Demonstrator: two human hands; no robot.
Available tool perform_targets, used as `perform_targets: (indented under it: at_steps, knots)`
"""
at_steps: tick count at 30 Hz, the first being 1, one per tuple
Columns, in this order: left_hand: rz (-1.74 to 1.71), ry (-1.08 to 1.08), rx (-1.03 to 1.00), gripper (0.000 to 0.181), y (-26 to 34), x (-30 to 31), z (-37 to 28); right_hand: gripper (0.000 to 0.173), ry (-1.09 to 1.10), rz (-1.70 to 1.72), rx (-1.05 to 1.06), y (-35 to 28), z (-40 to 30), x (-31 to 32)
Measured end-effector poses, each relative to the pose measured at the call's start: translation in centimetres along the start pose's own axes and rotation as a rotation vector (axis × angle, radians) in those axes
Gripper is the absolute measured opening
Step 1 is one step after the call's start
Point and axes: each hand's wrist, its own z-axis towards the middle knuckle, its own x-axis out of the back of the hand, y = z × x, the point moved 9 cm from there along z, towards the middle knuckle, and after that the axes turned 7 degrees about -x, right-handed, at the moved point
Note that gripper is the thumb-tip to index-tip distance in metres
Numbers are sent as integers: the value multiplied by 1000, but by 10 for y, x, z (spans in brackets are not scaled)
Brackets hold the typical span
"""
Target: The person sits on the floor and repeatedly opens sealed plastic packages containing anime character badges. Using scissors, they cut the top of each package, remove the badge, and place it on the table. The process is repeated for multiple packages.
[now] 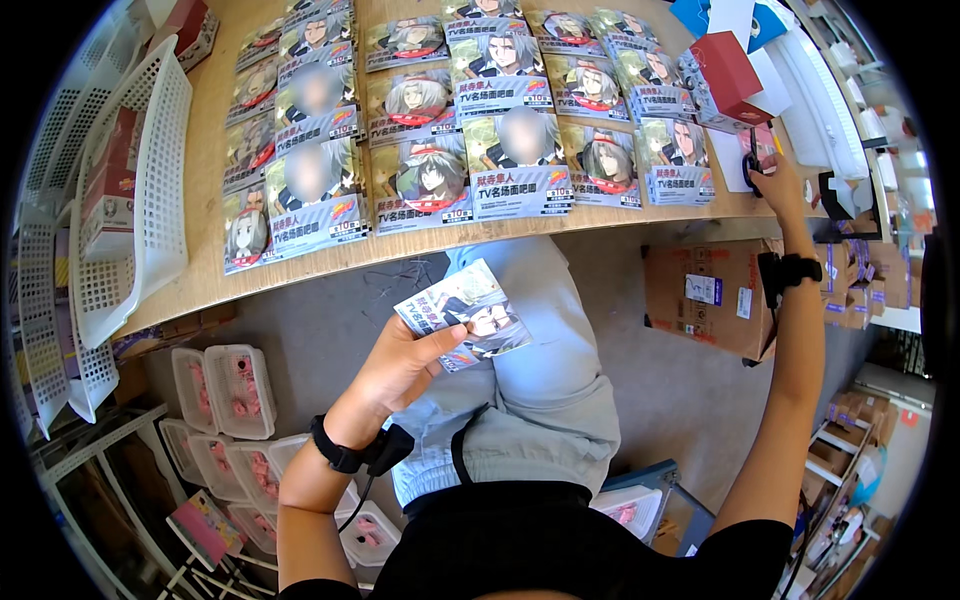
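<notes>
My left hand [412,352] grips a square printed card or packet [480,315] with an anime character on it, held above my lap below the table edge. My right hand [778,184] reaches to the right end of the wooden table [180,300], its fingers at the dark scissors [752,166]; whether they close on the scissors is hard to tell. Rows of like printed packets [517,161] lie overlapping across the table. Some show a round badge picture [433,174] with a red band. Near my right hand stands a red and white box [724,79], beside white paper pieces.
White perforated plastic baskets [169,187] stand at the left, one with red boxes [112,187] inside. A cardboard carton [701,292] sits under the table at the right. White bins with pink items [244,390] are on the floor at the lower left.
</notes>
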Motion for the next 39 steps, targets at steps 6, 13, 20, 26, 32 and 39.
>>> perform_targets:
  at_steps: [6,13,20,26,32,39]
  knots:
    - [-15,-4,-11,33,5,-2,-1,17,-398,798,-434,60,-10,-13]
    - [8,2,-23,37,7,1,3,18,-383,1209,-339,28,-92,19]
    - [-116,25,-62,45,10,1,3,34,-577,1213,96,-82,-188,52]
    - [-244,95,-47,45,4,12,6,69,-1229,1062,34,-185,-279,5]
    - [-322,57,-70,42,13,7,-4,72,-1065,784,554,-250,-299,-15]
    - [-325,69,-109,42,16,3,-7,79,-1109,782,619,-277,-309,-20]
